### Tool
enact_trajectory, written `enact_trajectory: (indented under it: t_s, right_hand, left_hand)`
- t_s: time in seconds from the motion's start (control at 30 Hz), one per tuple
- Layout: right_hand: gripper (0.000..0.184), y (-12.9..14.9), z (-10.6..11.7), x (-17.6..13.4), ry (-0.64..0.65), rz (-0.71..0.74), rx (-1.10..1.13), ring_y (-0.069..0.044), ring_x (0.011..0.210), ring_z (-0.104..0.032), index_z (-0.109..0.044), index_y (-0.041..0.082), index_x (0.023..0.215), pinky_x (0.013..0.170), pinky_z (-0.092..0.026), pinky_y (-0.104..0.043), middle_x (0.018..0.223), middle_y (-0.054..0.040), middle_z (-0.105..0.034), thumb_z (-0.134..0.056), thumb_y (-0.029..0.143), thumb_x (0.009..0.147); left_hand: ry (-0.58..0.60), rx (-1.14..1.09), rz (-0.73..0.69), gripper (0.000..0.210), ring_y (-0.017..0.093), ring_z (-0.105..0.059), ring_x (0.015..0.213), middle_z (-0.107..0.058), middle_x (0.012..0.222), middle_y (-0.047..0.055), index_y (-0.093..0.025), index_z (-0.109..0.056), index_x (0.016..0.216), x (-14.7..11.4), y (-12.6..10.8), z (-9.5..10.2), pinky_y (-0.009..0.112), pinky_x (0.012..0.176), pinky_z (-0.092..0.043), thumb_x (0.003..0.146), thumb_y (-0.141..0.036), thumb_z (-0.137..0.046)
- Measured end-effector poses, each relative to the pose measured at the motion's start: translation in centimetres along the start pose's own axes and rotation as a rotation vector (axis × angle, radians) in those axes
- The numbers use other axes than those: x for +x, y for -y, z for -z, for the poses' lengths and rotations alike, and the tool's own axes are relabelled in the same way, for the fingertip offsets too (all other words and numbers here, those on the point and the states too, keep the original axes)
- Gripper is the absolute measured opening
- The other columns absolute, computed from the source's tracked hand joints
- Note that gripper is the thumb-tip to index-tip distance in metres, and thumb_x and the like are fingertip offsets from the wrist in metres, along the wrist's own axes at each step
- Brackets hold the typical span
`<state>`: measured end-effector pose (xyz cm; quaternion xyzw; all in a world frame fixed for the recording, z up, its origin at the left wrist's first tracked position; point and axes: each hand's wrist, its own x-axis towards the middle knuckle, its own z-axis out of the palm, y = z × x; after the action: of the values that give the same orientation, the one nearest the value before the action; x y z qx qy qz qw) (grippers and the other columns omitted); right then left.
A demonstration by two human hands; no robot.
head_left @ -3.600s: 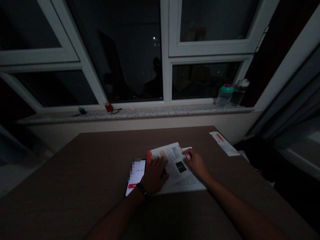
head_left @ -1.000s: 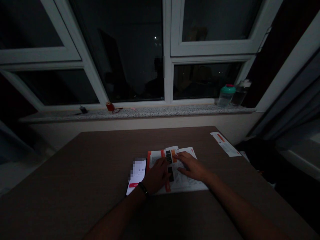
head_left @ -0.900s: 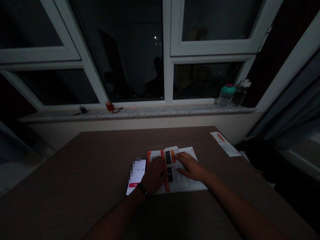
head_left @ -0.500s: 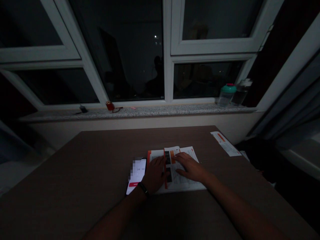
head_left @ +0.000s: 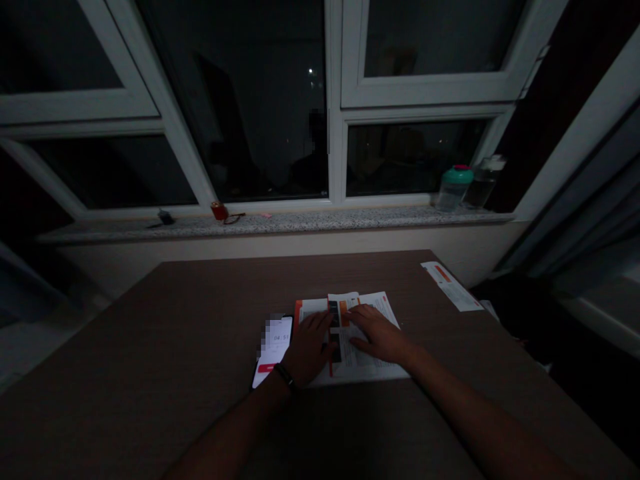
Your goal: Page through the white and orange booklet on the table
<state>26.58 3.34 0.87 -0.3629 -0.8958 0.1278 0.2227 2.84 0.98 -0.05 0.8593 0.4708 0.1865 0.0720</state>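
Note:
A printed booklet (head_left: pixel 370 360) with orange and dark blocks lies on the brown table, its pages partly folded over near the middle. My left hand (head_left: pixel 309 345), with a dark band at the wrist, rests flat over the booklet's left part, fingers stretched out. On the right page lies my right hand (head_left: pixel 379 333), its fingers extended and thumb apart. Just left of my left hand, a lit phone (head_left: pixel 273 350) shows a timer and a red button; my wrist covers its lower right edge.
A torn-looking printed paper strip (head_left: pixel 453 288) lies at the table's right edge. On the granite windowsill (head_left: pixel 310 221) stand a teal-lidded bottle (head_left: pixel 454 190), a clear bottle (head_left: pixel 484 183) and a small red object (head_left: pixel 219 211). Dark windows rise behind the table (head_left: pixel 200 313).
The timer digits on the phone have advanced. Both hands stay almost in place on the booklet, with only a very slight shift.

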Motion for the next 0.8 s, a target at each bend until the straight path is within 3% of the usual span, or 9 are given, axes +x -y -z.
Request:
enact_trajectory:
  t_s: [0.8]
  right_hand:
    - [0.053, 0.25, -0.17, 0.19, 0.013, -0.018, -0.015, -0.029, 0.12, -0.046, -0.049, 0.017, 0.134, 0.104, -0.038, -0.046, 0.126, -0.0128, -0.055, -0.064, 0.027, 0.085]
  left_hand:
    - [0.008, 0.037, -0.022, 0.05, 0.028, -0.035, 0.137, -0.042, 0.149, 0.007, -0.025, -0.046, 0.139, -0.05, -0.27, 0.23, 0.051, 0.113, -0.033, 0.09, -0.021, -0.059]
